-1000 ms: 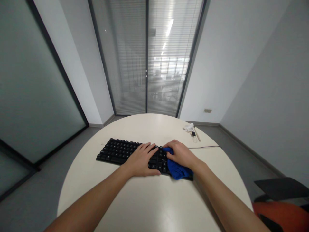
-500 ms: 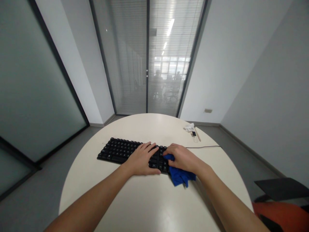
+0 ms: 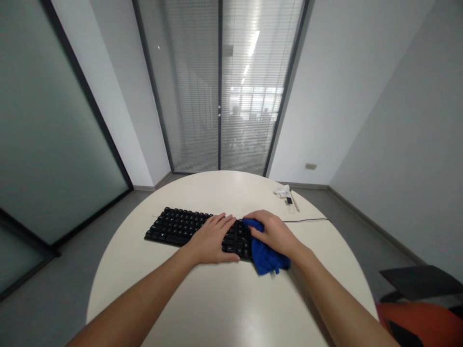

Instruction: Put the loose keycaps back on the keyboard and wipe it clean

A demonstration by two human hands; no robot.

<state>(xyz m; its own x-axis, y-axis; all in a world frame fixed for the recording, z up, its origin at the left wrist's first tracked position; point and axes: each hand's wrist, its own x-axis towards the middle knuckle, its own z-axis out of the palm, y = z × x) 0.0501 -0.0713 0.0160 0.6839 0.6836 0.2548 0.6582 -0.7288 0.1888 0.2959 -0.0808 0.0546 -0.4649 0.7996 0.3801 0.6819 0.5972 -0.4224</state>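
Note:
A black keyboard (image 3: 181,225) lies slightly askew on the round white table (image 3: 217,308). Across its middle rests my left hand (image 3: 213,241), palm down with the fingers stretched out and the thumb apart. My right hand (image 3: 273,233) grips a blue cloth (image 3: 265,255) at the keyboard's right end. One bunched part of the cloth shows under my fingertips on the upper right keys. The rest hangs down over the right keys and onto the tabletop below. The keys beneath both hands and the cloth are hidden.
A thin dark cable (image 3: 307,220) runs from behind my right hand to the table's right edge. Near the far right edge lie a crumpled white item (image 3: 281,192), a small black piece (image 3: 289,200) and a thin pale stick (image 3: 295,201). A red-seated chair (image 3: 423,318) stands at lower right.
My right hand has shifted slightly up and away along the keyboard's right end, drawing the blue cloth with it. My left hand stays in place on the keyboard.

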